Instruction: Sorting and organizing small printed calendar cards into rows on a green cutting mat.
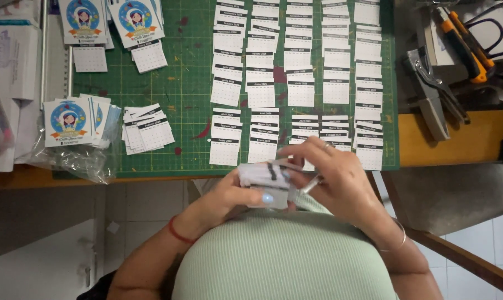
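Green cutting mat [190, 111] behind hand-held white, black-banded calendar slips [265, 176].

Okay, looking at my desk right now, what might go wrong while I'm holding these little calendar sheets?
1. The small stack of sheets, held by the left hand and right hand off the table edge, could slip and scatter on the floor.
2. A sleeve or wrist may brush the nearest rows of calendar sheets on the green cutting mat and mix them up.
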